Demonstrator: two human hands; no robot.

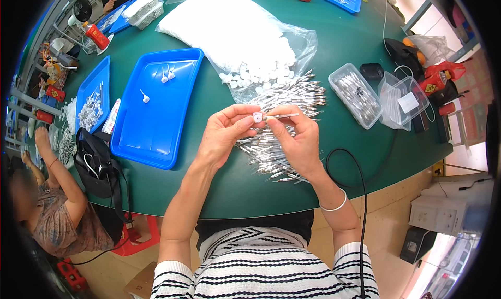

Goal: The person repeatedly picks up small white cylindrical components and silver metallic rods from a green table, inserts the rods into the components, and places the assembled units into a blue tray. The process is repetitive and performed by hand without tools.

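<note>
While the left hand point(222, 132) pinches a small white cap point(257, 118) between thumb and forefinger, the right hand point(300, 139) grips a slim rod point(286, 115) between its own thumb and forefinger, lying sideways with one end at the cap. Both are held up at the near edge of the rod pile point(274, 155), the hands close together and the thumbs nearly meeting. The step in hand looks to be joining cap to rod; whether the rod's end is already seated cannot be told, since the fingertips cover much of the joint. If it is not home, the next move calls for keeping the two in line and pressing straight, with the left hand steadying the cap so that it does not twist or tip. After that, the finished piece would likely go leftward into the blue tray point(148, 134), where three capped pieces point(145, 96) lie, well apart from the hands. Fresh parts are within easy reach: loose caps point(261, 69) spill from the mouth of the clear bag point(209, 30) just beyond the pile, and more rods fill the clear box point(355, 98) to the right.
</note>
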